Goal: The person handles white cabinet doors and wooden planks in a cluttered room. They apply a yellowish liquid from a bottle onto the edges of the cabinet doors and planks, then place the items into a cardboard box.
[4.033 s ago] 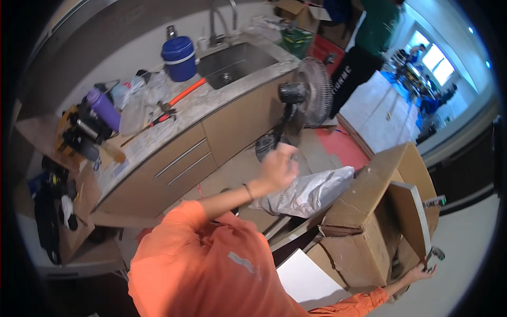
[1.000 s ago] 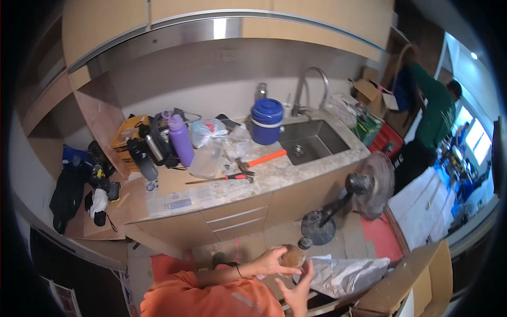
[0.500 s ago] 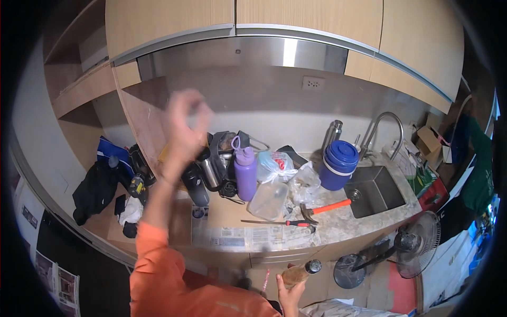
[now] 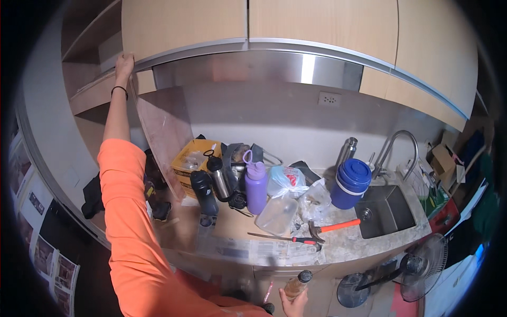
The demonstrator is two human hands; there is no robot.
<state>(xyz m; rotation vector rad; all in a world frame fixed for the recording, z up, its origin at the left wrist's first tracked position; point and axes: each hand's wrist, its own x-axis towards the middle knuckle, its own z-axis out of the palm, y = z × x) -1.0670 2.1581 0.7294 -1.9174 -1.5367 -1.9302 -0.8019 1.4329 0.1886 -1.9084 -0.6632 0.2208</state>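
Note:
My left hand (image 4: 124, 64) is raised at the upper left, its fingers curled at the lower left corner of the overhead cabinet door (image 4: 185, 29). The orange-sleeved arm stretches up past the counter, with a dark band on the wrist. Low in front of the counter, my right hand (image 4: 294, 305) is wrapped round a jar-shaped bottle (image 4: 297, 285) with a dark cap and brownish contents. The bottle is tilted slightly right.
On the counter stand a purple bottle (image 4: 256, 190), a yellow box (image 4: 191, 158), a clear plastic container (image 4: 277, 215), a claw hammer (image 4: 338, 226), a red-handled file (image 4: 280, 238) and a blue jug (image 4: 350, 185) beside the sink (image 4: 391, 211). A fan (image 4: 422, 267) stands at the lower right.
My left hand has moved up and left from in front of the wall to the cabinet door's corner. The view has shifted; the bottle stays in my right hand.

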